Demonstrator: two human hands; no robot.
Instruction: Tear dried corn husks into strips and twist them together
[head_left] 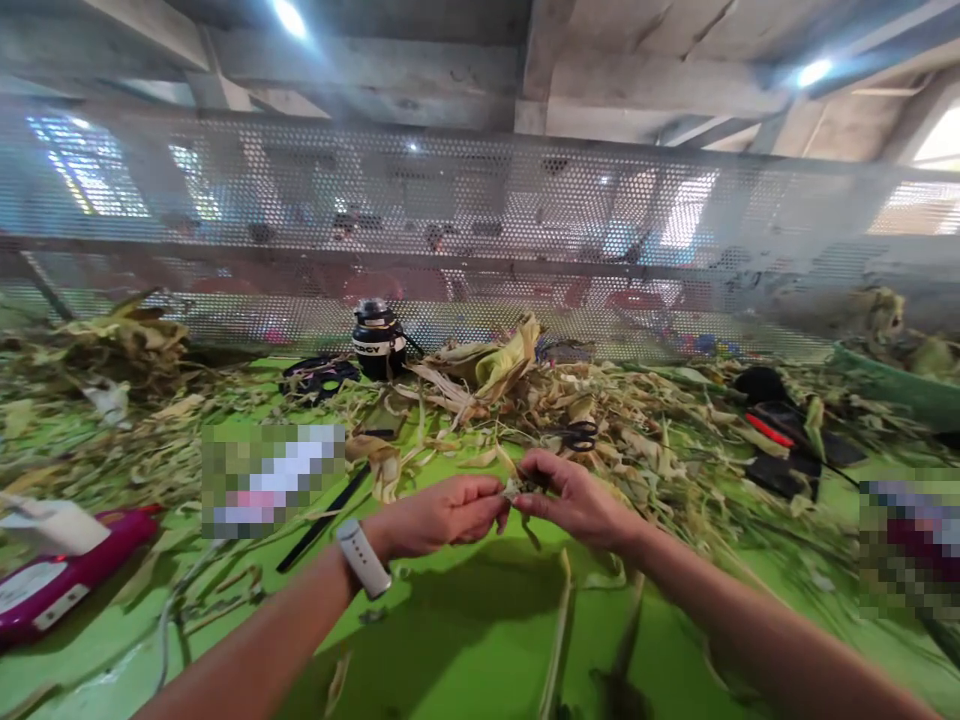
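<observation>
My left hand (pixel 456 515), with a pale watch on the wrist, is closed, its fingertips pinching a small piece of dried leaf (pixel 512 490). On the other side of that piece, my right hand (pixel 577 498) pinches it with thumb and fingers, so the hands nearly touch. A short strip hangs below the fingertips. Both hands are above the green table (pixel 465 640). Just beyond the right hand lie black-handled scissors (pixel 580 435), partly among the leaf scraps. A heap of dry, pale yellow leaves (pixel 506 370) is behind the hands.
A black bottle (pixel 377 342) stands at the back before a perforated metal screen (pixel 465 220). On the left are a magenta power strip (pixel 82 570) with a white plug and a cable. A black strip (pixel 322 520) lies left of centre. A green basket (pixel 892 390) sits far right.
</observation>
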